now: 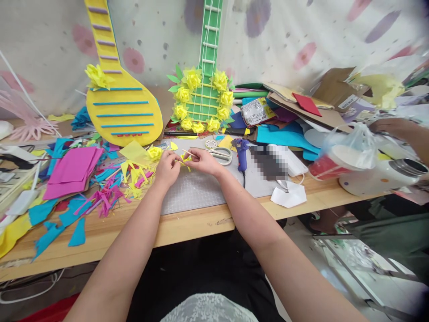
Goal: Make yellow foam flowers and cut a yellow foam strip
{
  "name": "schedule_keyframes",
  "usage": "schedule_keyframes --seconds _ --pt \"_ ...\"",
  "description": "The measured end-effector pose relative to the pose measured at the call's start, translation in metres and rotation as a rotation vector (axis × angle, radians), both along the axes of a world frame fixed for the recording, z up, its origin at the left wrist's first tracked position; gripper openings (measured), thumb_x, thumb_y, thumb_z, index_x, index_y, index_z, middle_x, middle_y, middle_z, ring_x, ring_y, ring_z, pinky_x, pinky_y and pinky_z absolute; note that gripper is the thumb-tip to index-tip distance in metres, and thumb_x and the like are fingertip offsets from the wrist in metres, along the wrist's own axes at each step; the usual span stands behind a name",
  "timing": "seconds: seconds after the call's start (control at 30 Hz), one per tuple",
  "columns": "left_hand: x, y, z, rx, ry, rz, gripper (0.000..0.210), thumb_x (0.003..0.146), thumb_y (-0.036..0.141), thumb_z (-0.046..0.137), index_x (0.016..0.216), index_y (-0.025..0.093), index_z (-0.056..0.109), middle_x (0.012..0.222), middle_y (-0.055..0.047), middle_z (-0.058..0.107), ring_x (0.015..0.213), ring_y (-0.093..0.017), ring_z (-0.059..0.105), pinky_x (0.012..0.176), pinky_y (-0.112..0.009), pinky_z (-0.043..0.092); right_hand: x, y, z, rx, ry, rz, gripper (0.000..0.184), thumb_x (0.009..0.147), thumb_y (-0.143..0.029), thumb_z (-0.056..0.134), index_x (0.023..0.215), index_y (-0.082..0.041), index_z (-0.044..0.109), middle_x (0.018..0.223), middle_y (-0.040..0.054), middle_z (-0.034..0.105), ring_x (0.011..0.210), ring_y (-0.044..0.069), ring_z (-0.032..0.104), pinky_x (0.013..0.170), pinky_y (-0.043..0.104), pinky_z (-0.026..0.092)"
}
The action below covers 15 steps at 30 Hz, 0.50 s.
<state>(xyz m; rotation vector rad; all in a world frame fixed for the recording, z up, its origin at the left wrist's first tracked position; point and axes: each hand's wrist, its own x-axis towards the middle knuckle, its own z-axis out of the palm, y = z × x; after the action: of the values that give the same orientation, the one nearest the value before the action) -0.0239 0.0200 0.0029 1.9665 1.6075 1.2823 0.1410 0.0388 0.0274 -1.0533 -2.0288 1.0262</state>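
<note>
Yellow paper piece (186,163) sits between the fingertips of both hands, above the grey cutting mat (194,192) on the wooden counter (197,228). The left hand (169,167) has its grip pinched on one side of it; the right hand (203,161) has its grip closed on the other side, with a thin pale stick (190,153) also at its fingers. Just beside the left hand lies a yellow paper flower (154,153), with yellow scraps (133,179) near it and magenta sheets (72,172) farther left. Scissors (225,155) lie just beyond the right hand, and a blue glue gun (241,155) is to their right. Behind stand a yellow lute-shaped model (125,109) and a green one (191,110) ringed with yellow flowers. At the far right, another person's hand (390,127) reaches over the clutter.
</note>
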Motion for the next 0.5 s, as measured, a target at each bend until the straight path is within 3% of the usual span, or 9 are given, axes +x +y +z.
schedule_keyframes --seconds 0.3,0.4,0.5 --pt "0.002 0.000 0.001 -0.043 -0.030 0.018 0.014 0.074 0.020 0.054 0.060 0.019 0.055 0.081 -0.005 0.051 0.079 -0.018 0.053 0.068 -0.030 0.045 -0.006 -0.005 0.000 0.034 -0.127 -0.021 0.016 0.074 -0.030 0.054 0.076 -0.016 0.059 0.058 -0.0052 0.046 0.057 0.008 0.038 0.057 0.021 0.027" --pt "0.002 0.000 0.001 -0.033 -0.060 0.028 0.007 0.076 0.023 0.055 0.071 0.019 0.060 0.082 -0.004 0.052 0.073 -0.015 0.052 0.066 -0.029 0.044 -0.011 -0.004 -0.003 0.020 -0.134 -0.062 0.016 0.075 -0.030 0.052 0.074 -0.016 0.059 0.060 -0.0041 0.050 0.057 0.008 0.041 0.056 0.021 0.027" --pt "0.002 -0.002 0.004 0.043 -0.150 0.127 0.011 0.079 0.026 0.054 0.085 0.019 0.060 0.085 -0.003 0.055 0.070 -0.012 0.052 0.067 -0.026 0.044 -0.016 -0.004 -0.005 0.036 -0.135 -0.186 0.015 0.075 -0.030 0.053 0.077 -0.016 0.061 0.062 -0.0038 0.052 0.057 0.009 0.042 0.055 0.021 0.027"
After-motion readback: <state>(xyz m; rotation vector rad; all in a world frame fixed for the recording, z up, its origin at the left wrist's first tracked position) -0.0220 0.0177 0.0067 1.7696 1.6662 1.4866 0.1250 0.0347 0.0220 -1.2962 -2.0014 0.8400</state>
